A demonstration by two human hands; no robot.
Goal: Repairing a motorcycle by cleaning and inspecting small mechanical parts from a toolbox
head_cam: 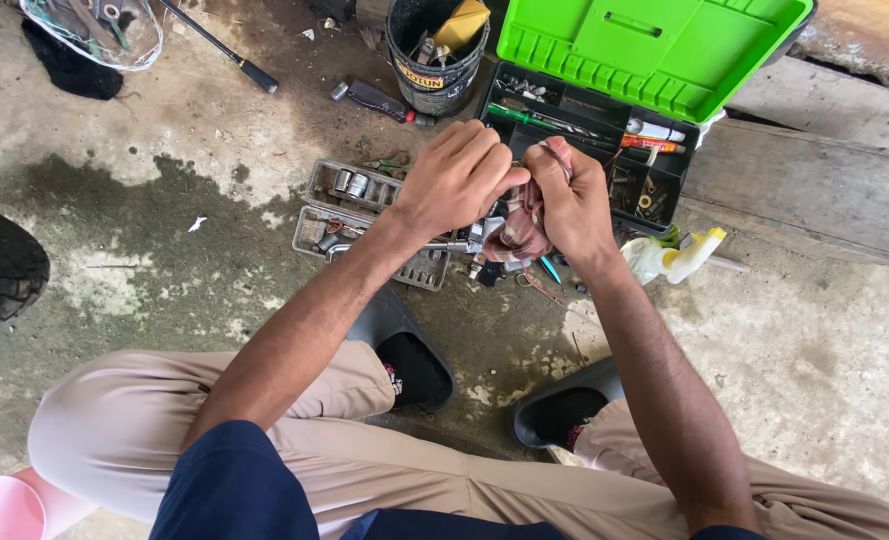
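Rag (521,232) soft reddish cloth, crumpled, worn. Toolbox lid (655,45) glossy green plastic, ribbed; toolbox tray (605,130) matt black plastic. Socket tray (355,185) dull grey, sockets shiny metal. Floor (815,340) rough concrete, stained, damp-dark patches. Plank (805,180) weathered wood. Tyre (0,265) matt black rubber.

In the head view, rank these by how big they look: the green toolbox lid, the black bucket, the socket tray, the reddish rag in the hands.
1. green toolbox lid
2. socket tray, partly hidden by the left forearm
3. black bucket, cut off by the frame edge, so close to the tray
4. reddish rag, bunched between both hands
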